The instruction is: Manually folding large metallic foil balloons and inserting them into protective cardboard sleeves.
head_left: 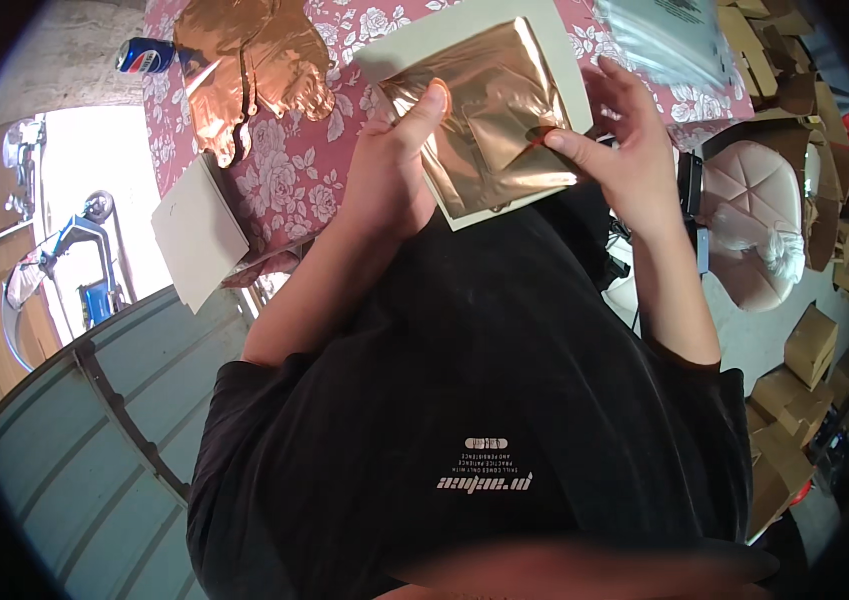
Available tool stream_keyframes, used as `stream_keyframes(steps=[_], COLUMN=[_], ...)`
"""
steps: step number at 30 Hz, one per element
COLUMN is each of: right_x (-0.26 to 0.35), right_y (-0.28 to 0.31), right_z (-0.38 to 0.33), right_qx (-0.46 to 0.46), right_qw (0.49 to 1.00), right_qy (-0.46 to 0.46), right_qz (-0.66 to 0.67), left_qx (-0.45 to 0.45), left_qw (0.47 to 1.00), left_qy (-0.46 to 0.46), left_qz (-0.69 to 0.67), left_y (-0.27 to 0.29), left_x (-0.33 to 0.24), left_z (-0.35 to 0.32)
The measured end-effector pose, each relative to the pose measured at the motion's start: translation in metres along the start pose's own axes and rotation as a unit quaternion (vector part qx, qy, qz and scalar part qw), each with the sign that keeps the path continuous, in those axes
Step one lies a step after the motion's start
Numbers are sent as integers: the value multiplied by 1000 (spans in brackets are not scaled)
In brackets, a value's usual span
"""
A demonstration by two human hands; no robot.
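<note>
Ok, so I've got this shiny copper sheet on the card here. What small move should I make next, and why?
I'd probably smooth the copper sheet outward with your right hand: its thumb already touches the sheet's right side, where creases show. Your left hand grips the left edge of the white card, which should steady it.

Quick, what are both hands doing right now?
Left hand: closed, thumb pressing the coppery sheet against the pale card.
Right hand: open, fingers spread, thumb at the sheet's right edge.
</note>
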State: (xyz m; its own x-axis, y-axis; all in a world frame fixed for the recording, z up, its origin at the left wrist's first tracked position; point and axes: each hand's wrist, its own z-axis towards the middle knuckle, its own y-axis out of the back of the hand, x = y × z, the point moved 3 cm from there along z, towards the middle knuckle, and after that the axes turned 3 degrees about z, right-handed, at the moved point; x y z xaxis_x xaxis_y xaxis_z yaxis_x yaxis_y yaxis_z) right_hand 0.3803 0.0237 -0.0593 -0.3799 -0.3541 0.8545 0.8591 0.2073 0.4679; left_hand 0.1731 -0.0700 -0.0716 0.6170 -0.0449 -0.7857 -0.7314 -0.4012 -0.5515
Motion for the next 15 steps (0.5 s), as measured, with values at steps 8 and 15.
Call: stream_keyframes(steps=[8,15], right_x=[-27,-37], right_y=[-6,9], right_z=[-6,-23], right_qx=[170,132], right_qw=[855,821], right_qy=[-240,-258], right_qz=[428,493], left_qx=[58,107], left_qw=[993,986], left_qy=[93,75], left_qz=[43,105], left_y=[3,-11], left_x=[8,8], left_z=[9,5])
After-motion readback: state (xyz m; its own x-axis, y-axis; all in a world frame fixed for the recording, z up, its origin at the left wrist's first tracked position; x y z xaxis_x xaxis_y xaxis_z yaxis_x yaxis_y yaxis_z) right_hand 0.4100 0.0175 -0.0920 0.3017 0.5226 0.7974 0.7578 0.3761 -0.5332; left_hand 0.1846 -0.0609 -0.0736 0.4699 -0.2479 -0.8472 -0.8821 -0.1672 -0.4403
